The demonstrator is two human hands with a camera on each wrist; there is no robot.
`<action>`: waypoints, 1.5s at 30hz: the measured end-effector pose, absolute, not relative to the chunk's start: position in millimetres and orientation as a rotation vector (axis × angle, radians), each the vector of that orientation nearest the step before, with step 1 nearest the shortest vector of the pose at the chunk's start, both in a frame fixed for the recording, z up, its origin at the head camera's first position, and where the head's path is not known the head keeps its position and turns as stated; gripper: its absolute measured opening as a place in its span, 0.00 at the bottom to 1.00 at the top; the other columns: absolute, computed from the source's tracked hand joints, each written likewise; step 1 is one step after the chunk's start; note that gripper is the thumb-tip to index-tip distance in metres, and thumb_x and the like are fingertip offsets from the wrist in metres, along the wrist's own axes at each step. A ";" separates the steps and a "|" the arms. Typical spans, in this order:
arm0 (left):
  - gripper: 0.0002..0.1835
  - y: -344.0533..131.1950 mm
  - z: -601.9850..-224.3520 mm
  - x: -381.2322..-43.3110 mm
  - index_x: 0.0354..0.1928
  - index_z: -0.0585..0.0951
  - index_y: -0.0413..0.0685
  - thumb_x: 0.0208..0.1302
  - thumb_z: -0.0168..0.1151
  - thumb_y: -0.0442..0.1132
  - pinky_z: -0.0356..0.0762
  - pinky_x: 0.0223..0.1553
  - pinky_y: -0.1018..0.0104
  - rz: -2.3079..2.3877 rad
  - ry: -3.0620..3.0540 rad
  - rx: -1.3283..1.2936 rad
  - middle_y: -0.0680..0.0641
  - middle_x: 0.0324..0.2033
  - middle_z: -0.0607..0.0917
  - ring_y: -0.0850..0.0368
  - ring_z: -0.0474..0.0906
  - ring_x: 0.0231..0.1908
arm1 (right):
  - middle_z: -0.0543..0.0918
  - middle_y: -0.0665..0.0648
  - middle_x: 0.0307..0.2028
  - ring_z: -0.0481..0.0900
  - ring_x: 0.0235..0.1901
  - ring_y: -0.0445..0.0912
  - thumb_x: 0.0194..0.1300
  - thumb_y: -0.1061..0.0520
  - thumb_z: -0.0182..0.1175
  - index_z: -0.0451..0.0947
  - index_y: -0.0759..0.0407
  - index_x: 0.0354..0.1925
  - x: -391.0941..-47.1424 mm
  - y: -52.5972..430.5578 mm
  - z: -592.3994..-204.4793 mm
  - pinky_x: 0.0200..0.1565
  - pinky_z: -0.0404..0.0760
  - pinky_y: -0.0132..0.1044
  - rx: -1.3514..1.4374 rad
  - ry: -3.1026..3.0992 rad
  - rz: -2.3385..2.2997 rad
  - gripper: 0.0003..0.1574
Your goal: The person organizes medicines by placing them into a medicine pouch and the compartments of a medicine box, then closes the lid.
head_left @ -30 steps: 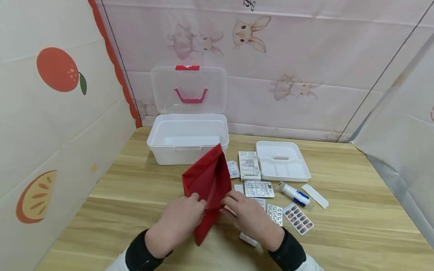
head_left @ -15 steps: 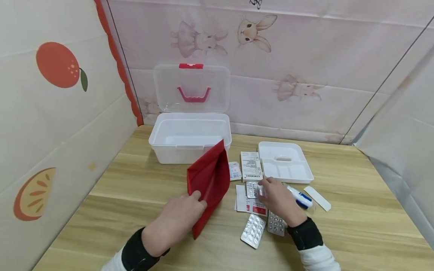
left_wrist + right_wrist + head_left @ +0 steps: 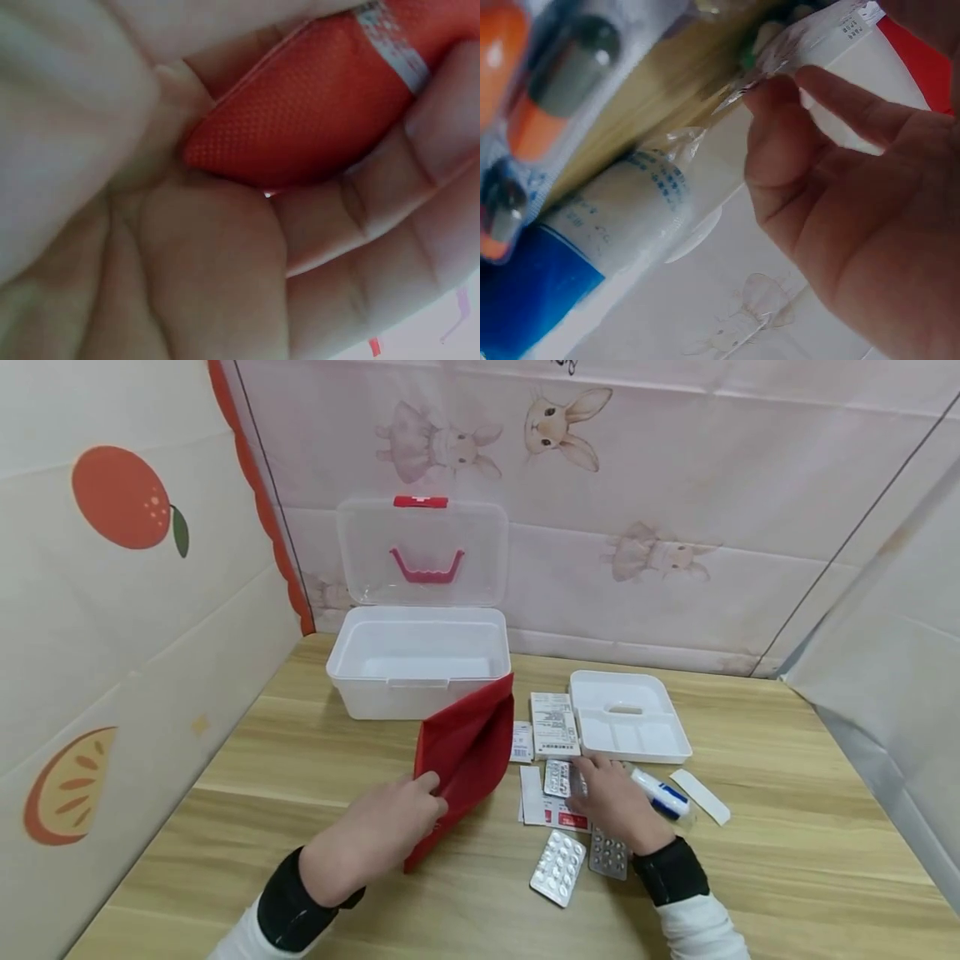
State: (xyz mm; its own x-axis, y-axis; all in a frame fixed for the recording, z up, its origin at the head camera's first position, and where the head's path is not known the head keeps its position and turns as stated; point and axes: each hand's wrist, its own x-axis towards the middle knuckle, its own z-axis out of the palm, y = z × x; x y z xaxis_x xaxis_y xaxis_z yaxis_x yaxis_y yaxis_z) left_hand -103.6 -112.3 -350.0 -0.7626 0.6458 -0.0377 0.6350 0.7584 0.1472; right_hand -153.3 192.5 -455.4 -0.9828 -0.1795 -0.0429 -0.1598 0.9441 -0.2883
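My left hand (image 3: pixel 375 831) grips the near left edge of a red fabric pouch (image 3: pixel 468 760), which stands tilted with its mouth gaping. In the left wrist view the red cloth (image 3: pixel 300 112) runs between the palm and the curled fingers. My right hand (image 3: pixel 618 802) pinches a silver blister pack (image 3: pixel 557 778) at its right end, covering part of it. Thumb and fingertip meet at the foil edge (image 3: pixel 780 56) in the right wrist view. Beneath that pack lie white and red paper packets (image 3: pixel 558 817). Two more blister packs, one silver (image 3: pixel 558 868) and one greyish (image 3: pixel 608 853), lie nearer.
An open white box (image 3: pixel 420 697) with a clear raised lid (image 3: pixel 423 531) stands behind the pouch. A white tray (image 3: pixel 637 739), a printed carton (image 3: pixel 554 725), a plastic-wrapped blue and white roll (image 3: pixel 660 793) and a white strip (image 3: pixel 701 796) lie right. Printed cloth (image 3: pixel 675 460) hangs behind.
My right hand has let go of the pouch and moved right to the blister pack, which it now pinches. The left hand still holds the pouch, shifted slightly left and tilted further right.
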 end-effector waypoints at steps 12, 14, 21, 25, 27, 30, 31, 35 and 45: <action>0.02 -110.5 -349.0 -102.3 0.34 0.86 0.47 0.60 0.70 0.32 0.70 0.24 0.73 0.168 2.885 1.073 0.52 0.27 0.73 0.60 0.69 0.26 | 0.76 0.63 0.43 0.68 0.40 0.52 0.50 0.38 0.76 0.78 0.69 0.54 -151.2 192.1 -443.5 0.37 0.71 0.41 -0.208 3.148 -0.507 0.45; 0.02 -110.0 -348.7 -102.3 0.33 0.86 0.47 0.60 0.70 0.32 0.69 0.23 0.73 0.174 2.886 1.069 0.52 0.26 0.72 0.60 0.69 0.26 | 0.77 0.63 0.44 0.70 0.39 0.52 0.50 0.39 0.76 0.76 0.68 0.53 -151.4 191.9 -440.5 0.38 0.73 0.41 -0.174 3.145 -0.571 0.44; 0.02 -109.1 -348.9 -102.9 0.34 0.87 0.47 0.63 0.67 0.33 0.71 0.25 0.72 0.146 2.897 1.101 0.52 0.26 0.73 0.60 0.68 0.27 | 0.84 0.66 0.46 0.78 0.33 0.48 0.55 0.49 0.75 0.67 0.65 0.60 -153.8 194.7 -438.6 0.33 0.80 0.42 -0.134 3.039 -0.642 0.42; 0.02 -109.5 -349.4 -102.4 0.34 0.87 0.47 0.63 0.67 0.33 0.72 0.25 0.72 0.129 2.905 1.117 0.52 0.27 0.73 0.60 0.69 0.27 | 0.83 0.67 0.48 0.83 0.41 0.52 0.63 0.55 0.69 0.69 0.67 0.61 -154.6 196.5 -437.7 0.40 0.83 0.48 -0.207 3.074 -0.672 0.33; 0.02 -110.0 -349.7 -102.0 0.34 0.87 0.47 0.62 0.68 0.33 0.73 0.25 0.72 0.126 2.908 1.126 0.51 0.26 0.73 0.60 0.69 0.27 | 0.83 0.67 0.48 0.83 0.42 0.54 0.67 0.58 0.65 0.71 0.67 0.60 -154.2 196.6 -435.3 0.41 0.83 0.49 -0.259 3.112 -0.738 0.27; 0.02 -110.2 -350.2 -102.0 0.34 0.87 0.48 0.62 0.68 0.32 0.73 0.25 0.71 0.125 2.913 1.137 0.51 0.26 0.73 0.59 0.69 0.27 | 0.83 0.68 0.45 0.84 0.41 0.55 0.69 0.63 0.61 0.70 0.68 0.60 -152.2 195.8 -429.5 0.37 0.83 0.47 -0.353 3.179 -0.877 0.24; 0.02 -110.1 -350.3 -102.1 0.34 0.87 0.48 0.62 0.68 0.32 0.73 0.25 0.71 0.127 2.914 1.140 0.51 0.26 0.73 0.59 0.69 0.27 | 0.83 0.68 0.45 0.84 0.40 0.56 0.69 0.64 0.60 0.68 0.67 0.61 -151.2 195.1 -427.4 0.36 0.83 0.46 -0.381 3.203 -0.925 0.24; 0.02 -110.1 -350.6 -102.6 0.34 0.87 0.48 0.62 0.68 0.33 0.72 0.24 0.71 0.151 2.916 1.133 0.52 0.26 0.73 0.59 0.69 0.26 | 0.82 0.68 0.41 0.83 0.34 0.53 0.69 0.67 0.58 0.65 0.64 0.61 -146.6 191.3 -418.2 0.26 0.80 0.38 -0.463 3.257 -1.143 0.25; 0.02 -110.2 -351.4 -101.3 0.34 0.87 0.47 0.61 0.69 0.32 0.71 0.25 0.73 0.158 2.917 1.145 0.52 0.25 0.73 0.60 0.68 0.25 | 0.83 0.63 0.43 0.76 0.30 0.43 0.63 0.71 0.63 0.78 0.67 0.52 -132.7 177.7 -404.5 0.28 0.78 0.33 -0.648 3.348 -1.226 0.18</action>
State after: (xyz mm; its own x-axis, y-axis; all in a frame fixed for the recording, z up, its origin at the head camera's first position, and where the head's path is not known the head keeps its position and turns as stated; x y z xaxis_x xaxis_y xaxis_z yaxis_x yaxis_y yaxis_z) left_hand -101.3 -110.2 -351.4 -0.7336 0.6788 0.0334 0.6784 0.7285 0.0953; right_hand -132.7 177.7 -404.5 -0.8259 -0.1549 0.5421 -0.4683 0.7239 -0.5066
